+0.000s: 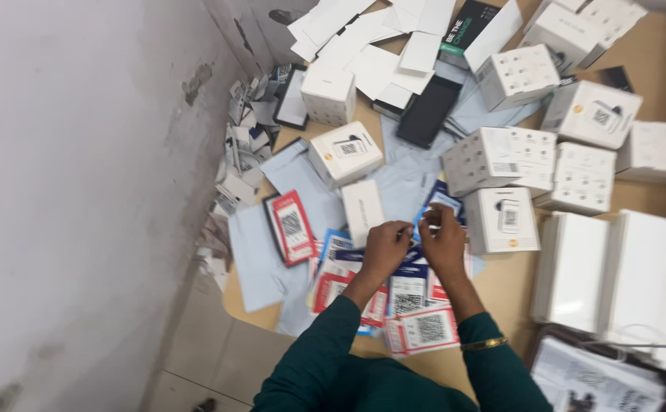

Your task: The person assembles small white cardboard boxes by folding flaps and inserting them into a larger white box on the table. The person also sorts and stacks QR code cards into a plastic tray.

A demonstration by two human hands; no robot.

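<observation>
**Small work over a crowded table**

The table is heaped with white boxes. At its near edge lie printed cards. Above them, the left hand and right hand pinch something tiny; what it is I cannot tell. It looks light and flimsy, best held at the edges.

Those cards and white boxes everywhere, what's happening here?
A person in green sleeves has both hands together over a pile of red-and-blue printed cards. The left hand and right hand pinch something small between them; what it is can't be told. White boxes crowd the table.
</observation>
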